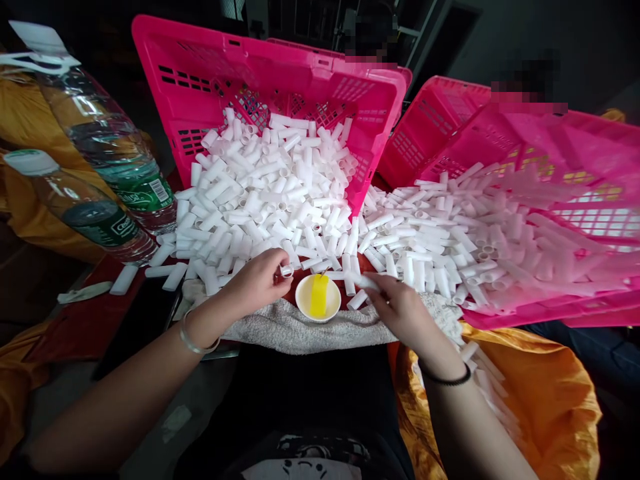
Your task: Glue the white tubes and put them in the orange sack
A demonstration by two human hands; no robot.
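Observation:
My left hand (265, 279) is closed round a short piece with a round, shiny end (286, 271), most of it hidden by the fingers. To the right, my right hand (400, 303) pinches a white plastic tube (366, 282) that points toward the heap. Between the hands stands a small white bowl (303, 301) with a yellow block (319, 295) in it; a thin dark piece sticks up at the block's top. A grey towel (285, 330) lies along the table's near edge, below the bowl. Many loose white tubes (280, 180) spread just beyond both hands.
A pink crate (270, 57) on its side spills tubes forward; a second pink crate (530, 127) does likewise at right. Two plastic bottles (110, 133) stand at left beside a dark flat object (140, 320). An orange sack (545, 393) holding tubes hangs below right. Other people sit beyond.

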